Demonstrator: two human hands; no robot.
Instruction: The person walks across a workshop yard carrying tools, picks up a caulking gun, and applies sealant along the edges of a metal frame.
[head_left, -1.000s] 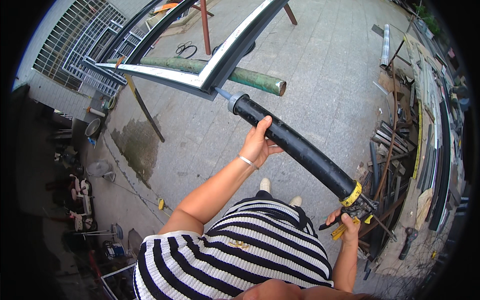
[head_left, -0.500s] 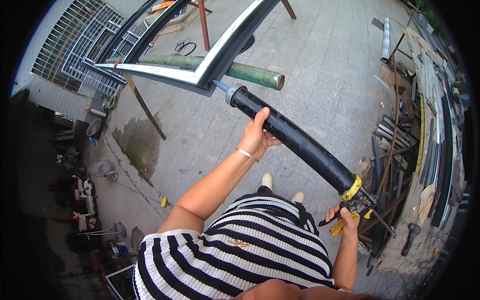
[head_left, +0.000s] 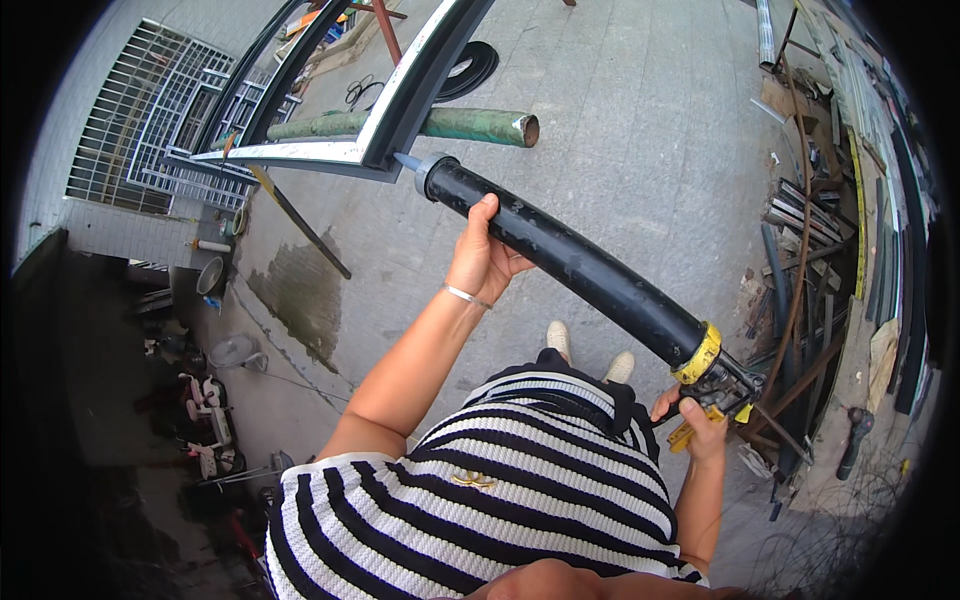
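Across my front lies a long caulking gun (head_left: 585, 270) with a black barrel, a yellow collar at the handle end and a grey nozzle at the far end. My left hand (head_left: 481, 252) supports the barrel near its front, thumb over the top and fingers beneath. At the rear, my right hand (head_left: 703, 428) is wrapped round the yellow handle and trigger. The nozzle tip (head_left: 405, 160) is at the near corner of a dark metal frame (head_left: 376, 160) with a white face; whether it touches, I cannot tell.
A green tube (head_left: 480, 126) lies under the frame, with a black coil (head_left: 468, 72) behind it. Metal scraps (head_left: 800, 215) and long strips (head_left: 890, 240) are heaped along the right. A barred window grille (head_left: 125, 115) stands at the far left, and a slanted prop (head_left: 305, 225) reaches the paving.
In the picture, the frame corner and the nozzle have shifted left and slightly up together. Both hands keep their hold on the caulking gun, and the fingers at the trigger look more drawn in.
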